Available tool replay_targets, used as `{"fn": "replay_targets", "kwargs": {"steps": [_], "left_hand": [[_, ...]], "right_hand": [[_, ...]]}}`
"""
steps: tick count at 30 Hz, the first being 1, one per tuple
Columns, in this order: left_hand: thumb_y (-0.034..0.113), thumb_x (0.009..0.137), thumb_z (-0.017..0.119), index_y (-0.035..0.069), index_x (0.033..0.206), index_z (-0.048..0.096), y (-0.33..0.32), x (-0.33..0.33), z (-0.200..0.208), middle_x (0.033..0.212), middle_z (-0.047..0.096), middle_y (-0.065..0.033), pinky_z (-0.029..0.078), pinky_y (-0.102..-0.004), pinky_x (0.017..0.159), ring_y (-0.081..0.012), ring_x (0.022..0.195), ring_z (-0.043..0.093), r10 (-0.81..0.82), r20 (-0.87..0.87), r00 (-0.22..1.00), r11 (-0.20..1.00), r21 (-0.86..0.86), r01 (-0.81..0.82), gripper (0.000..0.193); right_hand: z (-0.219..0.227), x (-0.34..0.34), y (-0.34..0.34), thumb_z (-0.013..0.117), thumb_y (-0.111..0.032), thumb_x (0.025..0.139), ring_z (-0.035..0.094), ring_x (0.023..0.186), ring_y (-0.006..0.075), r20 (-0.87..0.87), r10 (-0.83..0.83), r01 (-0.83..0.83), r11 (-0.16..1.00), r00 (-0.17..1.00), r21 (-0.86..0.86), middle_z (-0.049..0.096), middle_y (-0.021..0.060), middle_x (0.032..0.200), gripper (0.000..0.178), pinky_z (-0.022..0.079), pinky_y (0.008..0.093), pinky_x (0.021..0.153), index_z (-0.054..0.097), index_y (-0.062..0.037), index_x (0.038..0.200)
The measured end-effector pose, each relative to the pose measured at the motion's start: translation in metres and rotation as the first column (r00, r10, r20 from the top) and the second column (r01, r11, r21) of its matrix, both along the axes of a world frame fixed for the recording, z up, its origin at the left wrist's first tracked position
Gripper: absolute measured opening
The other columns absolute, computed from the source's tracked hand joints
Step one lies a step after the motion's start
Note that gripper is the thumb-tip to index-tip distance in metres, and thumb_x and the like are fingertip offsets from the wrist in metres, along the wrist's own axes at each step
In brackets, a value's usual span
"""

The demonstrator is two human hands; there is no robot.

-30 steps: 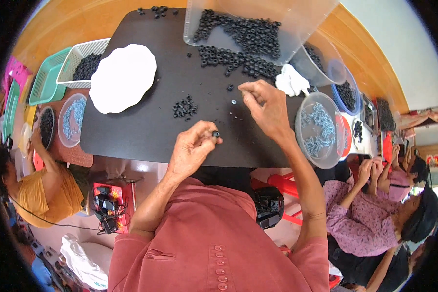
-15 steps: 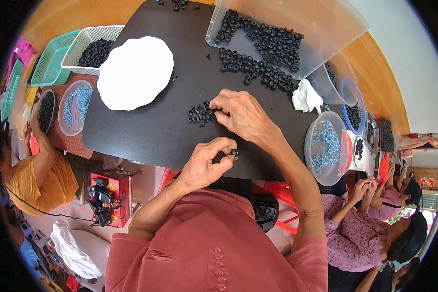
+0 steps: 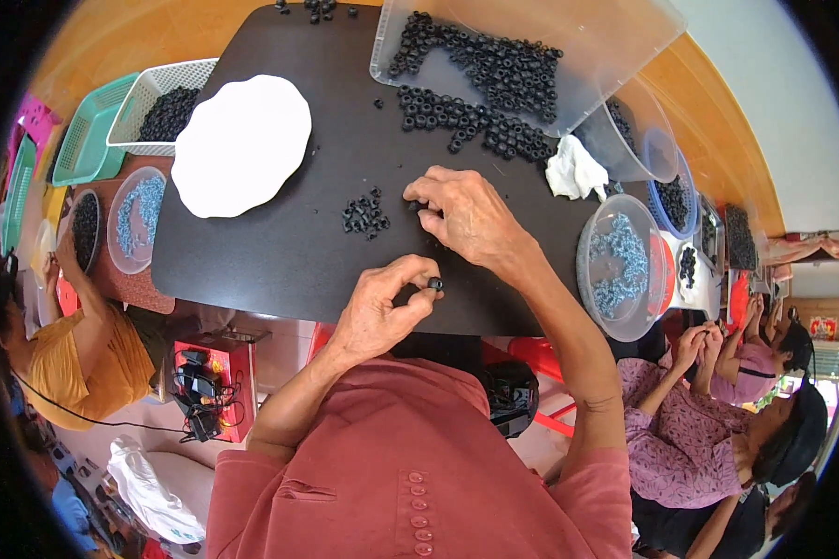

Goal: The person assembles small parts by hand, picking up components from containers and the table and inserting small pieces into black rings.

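Between the thumb and forefinger of my left hand [image 3: 382, 307] is a small round black part [image 3: 435, 283] with a hole, held near the table's front edge. My right hand [image 3: 471, 216] is closed in a pinch on a small dark piece [image 3: 415, 206], mostly hidden by the fingertips. Just left of those fingertips, a little pile of small black pieces [image 3: 364, 214] lies on the dark table [image 3: 252, 256]. Farther off, many black ring-shaped parts [image 3: 480, 126] spread out from a tipped clear plastic bin [image 3: 587, 56].
A white scalloped plate [image 3: 242, 149] sits at the left. A white cloth [image 3: 576, 170] and a clear bowl of blue pieces [image 3: 615, 270] are on the right. Baskets, among them a white one [image 3: 126, 116], stand beyond the left edge. Co-workers [image 3: 680, 419] sit on both sides.
My right hand has drawn away from the little pile with a small dark piece in its fingertips. My left hand still holds the round black part. The whole view has shifted slightly.
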State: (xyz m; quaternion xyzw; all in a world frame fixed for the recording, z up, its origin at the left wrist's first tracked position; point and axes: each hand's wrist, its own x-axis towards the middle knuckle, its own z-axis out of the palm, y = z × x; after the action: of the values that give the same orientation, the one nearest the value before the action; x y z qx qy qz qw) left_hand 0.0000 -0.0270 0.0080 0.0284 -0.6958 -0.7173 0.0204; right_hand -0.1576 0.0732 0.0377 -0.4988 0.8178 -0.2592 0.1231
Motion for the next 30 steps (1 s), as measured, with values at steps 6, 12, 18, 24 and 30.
{"fn": "replay_targets", "kwargs": {"steps": [6, 12, 18, 24, 30], "left_hand": [[-0.004, 0.083, 0.054, -0.002, 0.097, 0.058, 0.002, 0.000, 0.002, 0.084, 0.057, -0.0028, 0.049, -0.0260, 0.077, -0.0113, 0.082, 0.062, 0.002, 0.077, 0.997, 1.000, 0.027, -0.005, 0.015], [-0.003, 0.084, 0.052, -0.001, 0.098, 0.058, 0.004, -0.001, 0.001, 0.082, 0.060, -0.0018, 0.049, -0.0228, 0.073, -0.0099, 0.080, 0.062, 0.044, 0.042, 0.998, 0.990, 0.135, -0.049, 0.016], [-0.002, 0.086, 0.054, 0.000, 0.098, 0.058, -0.001, -0.006, 0.001, 0.084, 0.060, -0.0019, 0.047, -0.0232, 0.078, -0.0105, 0.083, 0.063, 0.104, 0.137, 0.985, 0.940, 0.310, -0.143, 0.013], [0.000, 0.089, 0.054, 0.000, 0.101, 0.060, 0.004, -0.015, -0.002, 0.087, 0.064, -0.0072, 0.049, -0.0268, 0.078, -0.0126, 0.082, 0.063, 0.172, 0.139, 0.975, 0.874, 0.434, -0.217, 0.014], [0.002, 0.089, 0.055, -0.003, 0.100, 0.059, 0.011, -0.022, -0.002, 0.086, 0.063, -0.0058, 0.049, -0.0265, 0.078, -0.0122, 0.080, 0.061, 0.186, 0.143, 0.972, 0.839, 0.492, -0.233, 0.013]], "right_hand": [[0.003, 0.003, 0.002, 0.063, -0.001, 0.074, 0.062, 0.074, 0.0292, 0.003, 0.004, -0.003, 0.994, 1.000, -0.109, 0.059, 0.0129, 0.089, 0.017, 0.051, 0.0391, 0.070, 0.063, 0.0003, 0.091], [-0.003, 0.001, 0.002, 0.064, -0.003, 0.073, 0.062, 0.074, 0.0295, -0.094, -0.020, 0.019, 1.000, 0.995, -0.015, 0.059, 0.0138, 0.086, 0.013, 0.051, 0.0375, 0.071, 0.062, -0.0013, 0.086], [0.009, 0.005, 0.023, 0.057, 0.004, 0.081, 0.065, 0.074, 0.0130, 0.670, -0.144, 0.361, 0.912, 0.728, -0.196, 0.062, 0.0051, 0.089, 0.010, 0.051, 0.0253, 0.069, 0.062, 0.0022, 0.090], [0.001, 0.029, 0.034, 0.061, 0.000, 0.081, 0.061, 0.069, 0.0072, 0.741, -0.026, 0.402, 0.852, 0.671, -0.334, 0.066, 0.0040, 0.079, 0.014, 0.049, 0.0227, 0.062, 0.067, 0.0035, 0.094], [0.014, 0.044, 0.045, 0.058, 0.006, 0.084, 0.062, 0.071, 0.0096, 0.758, -0.101, 0.394, 0.893, 0.645, -0.217, 0.063, 0.0057, 0.083, 0.011, 0.051, 0.0233, 0.069, 0.063, 0.0035, 0.094]]}}
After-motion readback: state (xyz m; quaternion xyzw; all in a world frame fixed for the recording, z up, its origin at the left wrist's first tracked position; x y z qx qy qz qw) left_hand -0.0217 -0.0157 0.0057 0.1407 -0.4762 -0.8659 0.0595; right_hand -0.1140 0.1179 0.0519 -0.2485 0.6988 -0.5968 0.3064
